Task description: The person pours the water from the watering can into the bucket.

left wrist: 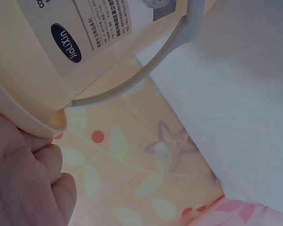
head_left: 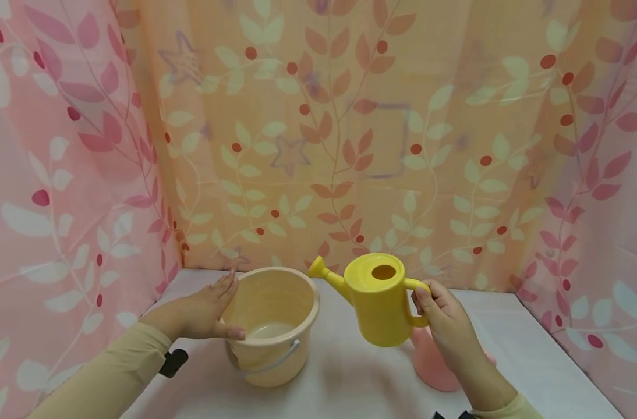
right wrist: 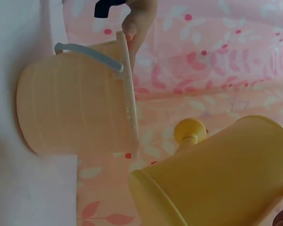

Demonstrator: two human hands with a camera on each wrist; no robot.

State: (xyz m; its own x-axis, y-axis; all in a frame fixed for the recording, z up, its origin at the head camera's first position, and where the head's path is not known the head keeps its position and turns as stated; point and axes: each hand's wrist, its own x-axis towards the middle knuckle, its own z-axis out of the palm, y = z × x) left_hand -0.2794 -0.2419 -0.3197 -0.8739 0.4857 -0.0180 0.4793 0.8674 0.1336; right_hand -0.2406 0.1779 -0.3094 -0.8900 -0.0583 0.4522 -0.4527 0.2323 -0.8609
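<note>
A cream plastic bucket (head_left: 268, 364) with a pale grey handle (left wrist: 118, 89) stands upright on the table, left of the middle. My left hand (head_left: 205, 308) rests on its left rim, fingers stretched out and the thumb lying over the near edge. To the right, my right hand (head_left: 446, 320) grips a yellow watering can (head_left: 378, 314) by its handle, holding it above the table. The can's spout points left, its sprinkler head (right wrist: 190, 131) close to the bucket's right rim. In the left wrist view a printed label (left wrist: 85, 28) shows on the bucket's side.
A pink object (head_left: 434, 366) stands on the white tabletop (head_left: 360, 390), partly hidden behind my right hand and forearm. Leaf-patterned cloth (head_left: 339, 134) hangs at the back and on both sides.
</note>
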